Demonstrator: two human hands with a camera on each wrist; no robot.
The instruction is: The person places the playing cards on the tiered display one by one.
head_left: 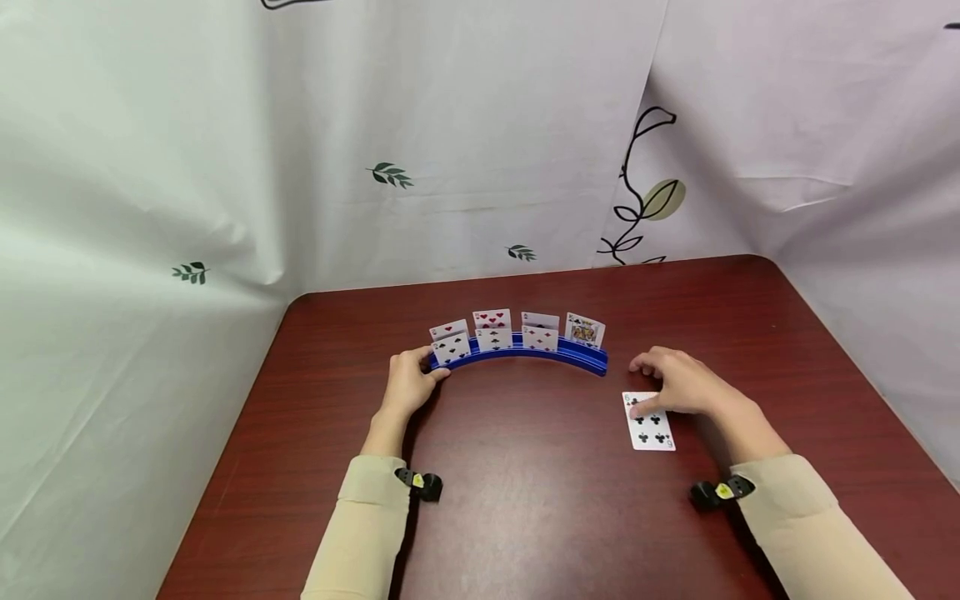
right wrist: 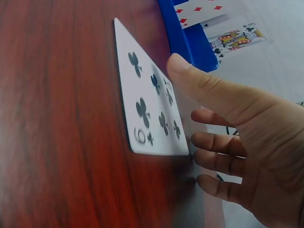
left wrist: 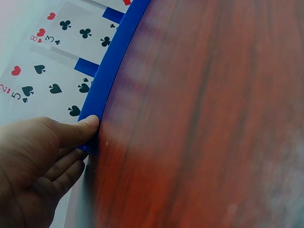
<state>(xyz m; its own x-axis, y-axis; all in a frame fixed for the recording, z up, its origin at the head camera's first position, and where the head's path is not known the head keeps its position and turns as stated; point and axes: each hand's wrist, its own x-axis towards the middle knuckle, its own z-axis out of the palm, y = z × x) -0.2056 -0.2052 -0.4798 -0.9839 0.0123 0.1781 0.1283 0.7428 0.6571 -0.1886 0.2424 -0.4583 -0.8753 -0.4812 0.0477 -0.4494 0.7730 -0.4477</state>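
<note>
A curved blue card holder [head_left: 583, 356] stands on the table with several playing cards upright in two rows. My left hand [head_left: 409, 382] pinches its left end, the thumb on the front edge, beside the five of spades [left wrist: 54, 90]. On the table, right of the holder, the six of clubs [head_left: 651, 435] lies face up. Over that card hovers my right hand [head_left: 686, 382], thumb stretched across it and fingers loosely bent past its far edge. Whether the thumb touches the card I cannot tell. The king of clubs [head_left: 584, 331] stands at the holder's right end.
Also in the holder are the three of clubs [head_left: 493, 339], a diamond card [head_left: 540, 338], the eight of hearts [head_left: 491, 317] and the two of hearts [head_left: 448, 330]. A brown wooden table [head_left: 525, 500] meets a white curtain [head_left: 465, 125] at its back edge.
</note>
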